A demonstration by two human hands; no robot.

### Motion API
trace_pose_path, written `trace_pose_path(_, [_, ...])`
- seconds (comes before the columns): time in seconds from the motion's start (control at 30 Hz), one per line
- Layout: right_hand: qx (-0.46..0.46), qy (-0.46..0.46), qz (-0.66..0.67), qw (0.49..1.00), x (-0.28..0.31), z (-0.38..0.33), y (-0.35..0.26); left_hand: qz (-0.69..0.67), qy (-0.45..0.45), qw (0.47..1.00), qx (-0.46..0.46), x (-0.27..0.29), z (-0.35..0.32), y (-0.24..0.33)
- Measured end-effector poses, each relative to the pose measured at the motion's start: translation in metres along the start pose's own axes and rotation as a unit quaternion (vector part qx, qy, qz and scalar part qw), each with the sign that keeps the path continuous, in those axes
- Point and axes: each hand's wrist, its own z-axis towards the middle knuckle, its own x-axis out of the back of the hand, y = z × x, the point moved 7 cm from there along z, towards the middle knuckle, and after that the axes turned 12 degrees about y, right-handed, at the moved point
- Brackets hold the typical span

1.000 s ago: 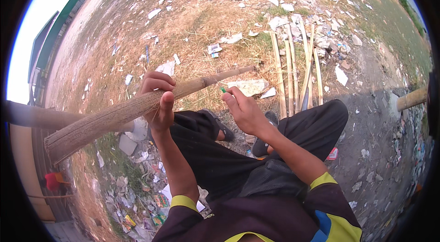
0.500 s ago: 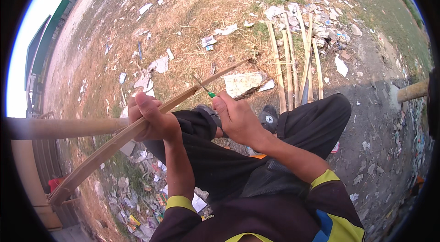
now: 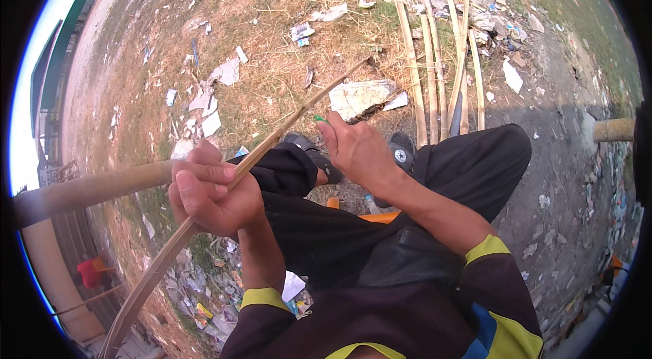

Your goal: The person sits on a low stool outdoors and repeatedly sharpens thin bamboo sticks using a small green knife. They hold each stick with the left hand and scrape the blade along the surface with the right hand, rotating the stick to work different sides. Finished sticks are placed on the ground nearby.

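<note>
1. A person in a dark shirt [image 3: 380, 315] with yellow-green cuffs sits in dark trousers [image 3: 305, 240], knees spread, an orange object [image 3: 380, 218] showing between the legs.
2. The left hand [image 3: 217, 199], its fingers curled, grips a long split wooden strip [image 3: 272, 139], which slants from the near left up past the lap.
3. Apart from it, the right hand [image 3: 363, 158] is closed around a green-ended tool [image 3: 320, 118] just beside the strip's upper length; from here, I cannot tell whether the two touch.
4. Dark shoes [image 3: 401, 154] rest on the ground [image 3: 265, 33] beyond the lap.
5. Behind the left hand, a thick round pole [image 3: 102, 189] reaches in from the left.
6. Several pale strips [image 3: 437, 60] lie side by side, two crossing, their near ends by the shaded ground's edge; a whitish slab [image 3: 360, 97] lies to their left.
7. Paper scraps [image 3: 225, 71] litter dry grass toward the ground's far edge, and a green structure [image 3: 61, 53] stands at far left.
</note>
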Motion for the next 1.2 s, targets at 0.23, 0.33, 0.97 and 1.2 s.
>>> trace_pose_path(0.23, [0.035,0.009,0.052,0.998,0.001,-0.008,-0.009,0.020,0.048,0.999,0.011,0.000,0.000,0.001])
trace_pose_path(0.33, [0.054,0.014,0.007,0.998,-0.012,0.003,-0.002,0.029,0.074,0.996,0.036,0.008,0.009,-0.008])
trace_pose_path(0.97, [-0.103,-0.077,-0.256,0.958,-0.045,0.006,0.170,-0.019,0.059,0.995,0.082,0.034,0.031,-0.031])
trace_pose_path(1.2, [-0.128,0.012,0.036,0.991,-0.005,0.023,0.076,0.017,0.059,0.996,0.063,0.017,0.033,-0.028])
